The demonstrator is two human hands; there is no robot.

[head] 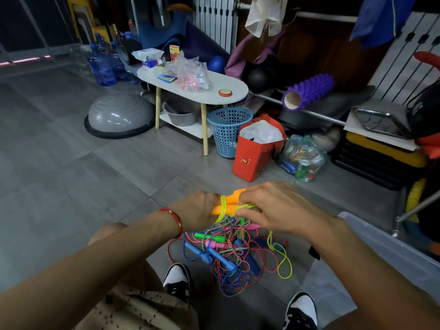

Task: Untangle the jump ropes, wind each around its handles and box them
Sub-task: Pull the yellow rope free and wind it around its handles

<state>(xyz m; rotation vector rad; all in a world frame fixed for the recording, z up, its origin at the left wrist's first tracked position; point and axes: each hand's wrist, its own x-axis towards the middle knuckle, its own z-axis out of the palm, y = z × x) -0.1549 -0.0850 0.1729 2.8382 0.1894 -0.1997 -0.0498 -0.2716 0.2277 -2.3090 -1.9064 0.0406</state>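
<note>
My left hand (198, 210) grips a pair of orange handles (232, 201) held together, with a few turns of neon yellow-green rope (223, 205) around them. My right hand (269, 208) pinches the same rope beside the handles; the loose end trails down to a yellow-green loop (284, 265) on the floor. Below my hands lies a tangled pile of jump ropes (228, 256) with blue, green and pink handles and red, blue and braided cords. A clear plastic box (390, 244) stands at the right, partly behind my right forearm.
A red paper bag (256, 158), a blue mesh basket (227, 132) and a bag of bottles (302, 158) stand beyond the pile. A white oval side table (233, 90) and a grey balance dome (119, 115) lie farther back. My two shoes (177, 279) flank the pile.
</note>
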